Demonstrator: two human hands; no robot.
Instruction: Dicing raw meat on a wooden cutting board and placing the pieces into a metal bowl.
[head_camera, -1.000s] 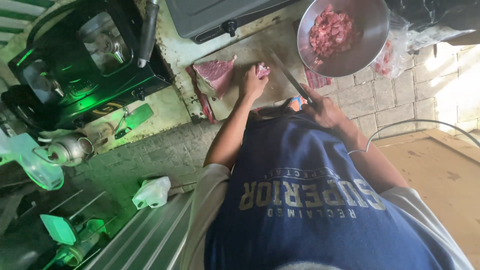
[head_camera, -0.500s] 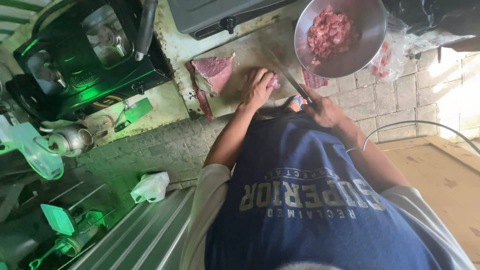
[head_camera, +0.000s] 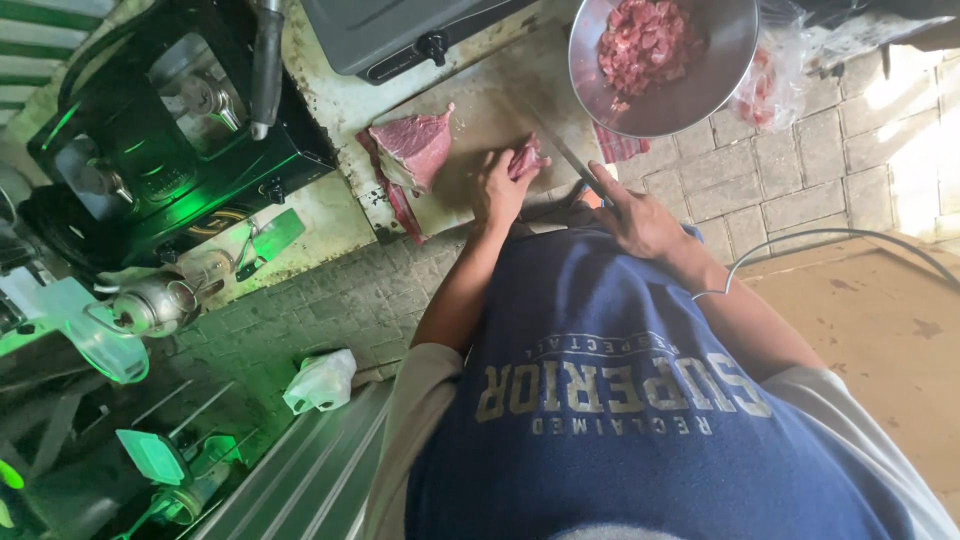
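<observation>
Slicing step, by look of it: left hand (head_camera: 497, 190) grip pinching small red raw meat piece (head_camera: 527, 158) on worn pale cutting board (head_camera: 500, 110); right hand (head_camera: 640, 222) grip wrapped round long steel knife (head_camera: 565, 150), blade beside meat. Next cut calls for fingers tucked back. Large red meat slab (head_camera: 412, 148) left, round steel bowl of chopped meat (head_camera: 690, 90) right; open board between. Board's near edge close to body.

A floor of grey paving blocks (head_camera: 800, 160) is seen, lit by bright sunlight at the right edge, with a patch of bare brown ground (head_camera: 880, 330) beside it. A worn, stained pale slab (head_camera: 330, 210) is laid on the paving, and a black gas stove (head_camera: 170, 130) is set on it, tinged with green light. Corrugated metal sheeting (head_camera: 300, 480) is visible at the lower edge.
</observation>
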